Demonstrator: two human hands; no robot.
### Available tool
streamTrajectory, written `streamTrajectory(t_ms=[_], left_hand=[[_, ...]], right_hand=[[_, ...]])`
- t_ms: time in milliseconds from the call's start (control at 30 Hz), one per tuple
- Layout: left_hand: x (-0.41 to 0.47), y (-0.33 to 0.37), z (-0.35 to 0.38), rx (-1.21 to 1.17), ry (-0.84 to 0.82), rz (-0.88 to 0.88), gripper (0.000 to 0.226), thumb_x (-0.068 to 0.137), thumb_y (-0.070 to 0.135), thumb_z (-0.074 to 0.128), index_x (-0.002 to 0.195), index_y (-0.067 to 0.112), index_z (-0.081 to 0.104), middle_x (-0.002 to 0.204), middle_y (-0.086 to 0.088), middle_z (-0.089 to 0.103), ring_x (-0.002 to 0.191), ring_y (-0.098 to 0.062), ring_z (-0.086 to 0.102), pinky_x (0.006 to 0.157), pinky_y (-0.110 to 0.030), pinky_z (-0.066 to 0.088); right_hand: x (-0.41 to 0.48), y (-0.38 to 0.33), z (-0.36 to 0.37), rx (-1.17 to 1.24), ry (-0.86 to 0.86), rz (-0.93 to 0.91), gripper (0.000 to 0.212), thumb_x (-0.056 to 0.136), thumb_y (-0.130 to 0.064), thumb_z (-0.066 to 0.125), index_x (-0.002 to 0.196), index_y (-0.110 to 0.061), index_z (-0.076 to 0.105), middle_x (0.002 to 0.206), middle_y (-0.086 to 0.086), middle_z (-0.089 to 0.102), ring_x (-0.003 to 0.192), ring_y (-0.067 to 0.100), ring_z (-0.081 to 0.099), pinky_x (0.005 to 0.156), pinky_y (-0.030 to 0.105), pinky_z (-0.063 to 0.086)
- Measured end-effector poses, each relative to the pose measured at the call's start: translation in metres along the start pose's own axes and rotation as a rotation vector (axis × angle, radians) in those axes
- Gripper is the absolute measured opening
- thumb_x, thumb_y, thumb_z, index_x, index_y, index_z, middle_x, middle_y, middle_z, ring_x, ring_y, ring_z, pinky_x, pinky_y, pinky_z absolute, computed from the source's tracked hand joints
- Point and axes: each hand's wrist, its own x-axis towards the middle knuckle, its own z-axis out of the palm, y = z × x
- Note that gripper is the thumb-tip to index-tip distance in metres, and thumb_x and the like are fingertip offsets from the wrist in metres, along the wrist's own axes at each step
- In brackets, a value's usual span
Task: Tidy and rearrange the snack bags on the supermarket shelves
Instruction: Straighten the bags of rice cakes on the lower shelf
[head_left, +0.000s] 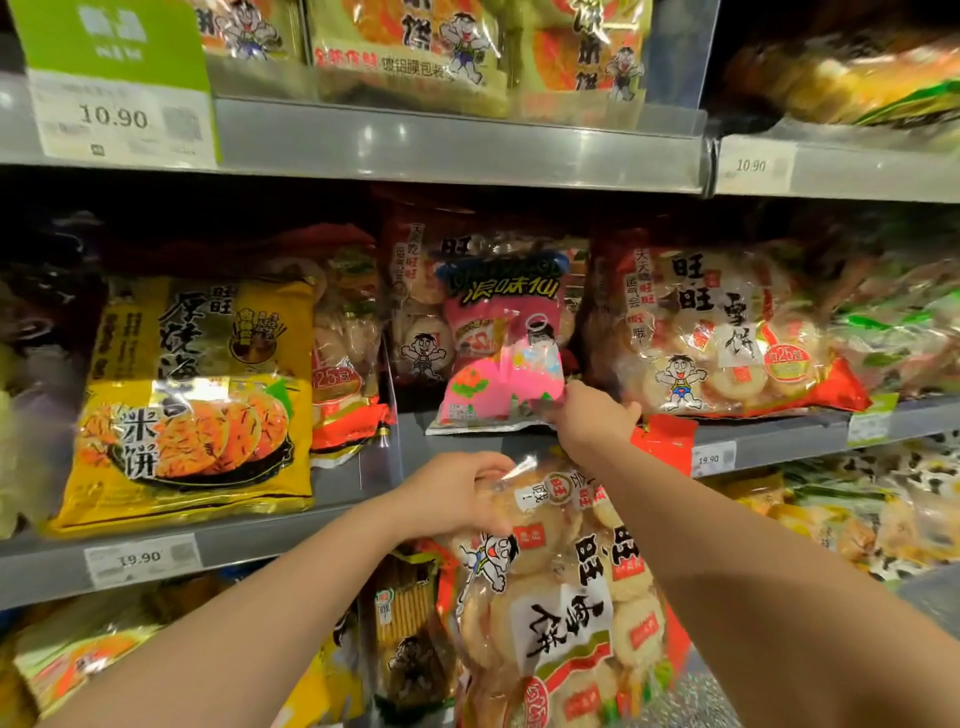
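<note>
Left hand (457, 493): fingers curled round the top edge of a clear cracker bag (561, 597), which hangs in front of the shelves, below the middle shelf (779, 441). Right hand (592, 421): fingers pinch the lower right corner of a pink bag (498, 358) standing on that shelf, between a yellow bag (192, 415) and a red-edged bag (727, 338).

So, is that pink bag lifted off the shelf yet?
No, the pink bag stands on the middle shelf, with the right hand pinching its lower corner.
</note>
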Motion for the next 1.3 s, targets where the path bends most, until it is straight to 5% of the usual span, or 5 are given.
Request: streamTrajectory(t_ms=[200, 567, 767, 1033, 1300], left_hand=[[-0.021, 0.012, 0.0, 0.013, 0.029, -0.02, 0.078, 0.066, 0.028, 0.083, 0.136, 0.023, 0.047, 0.137, 0.007, 0.051, 0.125, -0.008, 0.047, 0.107, -0.026, 0.036], [-0.099, 0.053, -0.002, 0.096, 0.049, -0.003, 0.073, 0.068, 0.029, 0.082, 0.134, 0.023, 0.049, 0.135, 0.008, 0.052, 0.122, -0.008, 0.048, 0.1, -0.019, 0.036], [-0.142, 0.066, -0.013, 0.067, 0.108, -0.009, 0.08, 0.069, 0.025, 0.081, 0.139, 0.017, 0.043, 0.14, 0.003, 0.048, 0.126, -0.01, 0.046, 0.107, -0.026, 0.037], [-0.158, 0.032, -0.054, 0.094, 0.197, -0.066, 0.075, 0.07, 0.026, 0.08, 0.136, 0.019, 0.045, 0.131, 0.006, 0.054, 0.102, 0.002, 0.047, 0.078, -0.008, 0.035], [-0.153, -0.024, -0.09, 0.111, 0.198, -0.146, 0.075, 0.069, 0.023, 0.081, 0.136, 0.021, 0.047, 0.133, 0.009, 0.053, 0.098, 0.001, 0.054, 0.068, 0.003, 0.034]], right_hand=[[-0.033, 0.013, -0.027, 0.087, 0.131, -0.15, 0.005, 0.092, -0.014, 0.045, 0.088, -0.015, 0.047, 0.081, 0.006, 0.063, 0.091, 0.033, 0.06, 0.077, 0.037, 0.031], [-0.119, 0.021, -0.075, 0.487, 0.163, -0.166, 0.023, 0.094, -0.024, 0.048, 0.078, -0.009, 0.041, 0.065, 0.002, 0.048, 0.062, 0.023, 0.045, 0.05, 0.033, 0.025], [-0.159, -0.017, -0.103, 0.598, 0.124, -0.288, 0.02, 0.091, -0.024, 0.054, 0.078, -0.01, 0.047, 0.068, 0.002, 0.054, 0.064, 0.023, 0.049, 0.053, 0.033, 0.031], [-0.157, -0.11, -0.082, 0.557, 0.047, -0.396, 0.023, 0.095, -0.028, 0.05, 0.08, -0.012, 0.045, 0.067, 0.0, 0.051, 0.071, 0.027, 0.053, 0.06, 0.034, 0.037], [-0.124, -0.15, -0.048, -0.08, 0.088, -0.431, 0.024, 0.088, -0.025, 0.049, 0.107, -0.02, 0.063, 0.112, 0.004, 0.062, 0.116, 0.027, 0.045, 0.091, 0.038, 0.032]])
